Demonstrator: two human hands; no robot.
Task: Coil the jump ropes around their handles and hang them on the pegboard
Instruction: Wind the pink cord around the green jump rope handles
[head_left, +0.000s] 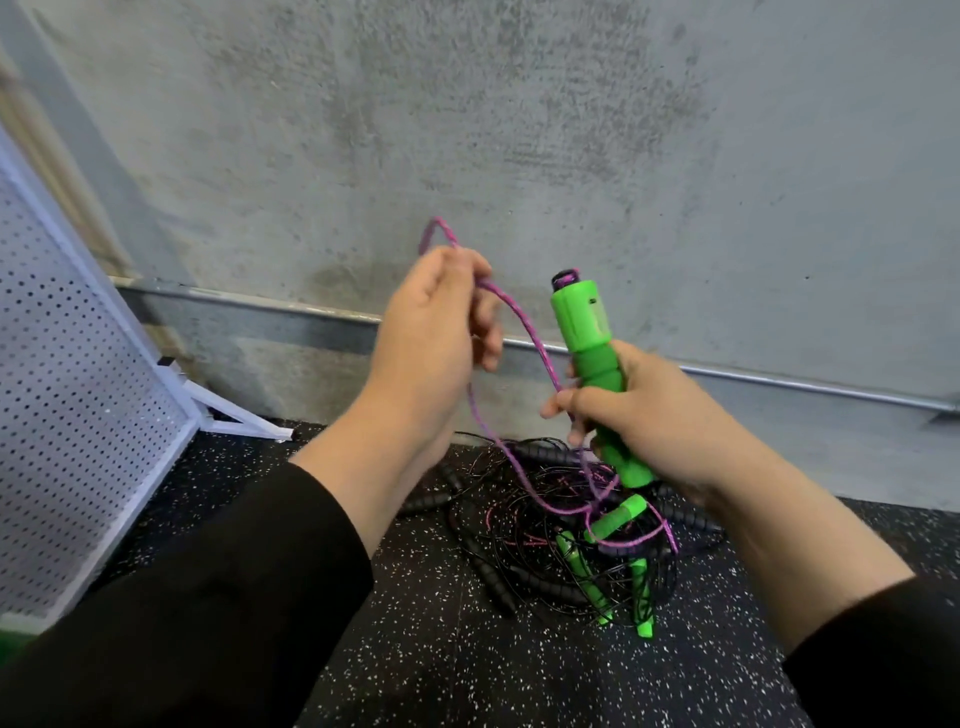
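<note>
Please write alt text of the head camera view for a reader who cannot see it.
A person's right hand grips a green handle upright while the left hand lifts its purple rope. Below, tangled jump ropes lie on the floor; a white pegboard stands left.

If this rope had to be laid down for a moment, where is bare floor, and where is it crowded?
Bare speckled floor lies between the black sleeves, on the near side of the rope pile, and again between the pile and the pegboard. The pile itself is a crowded tangle of cords and handles beneath the right hand and left hand.
</note>
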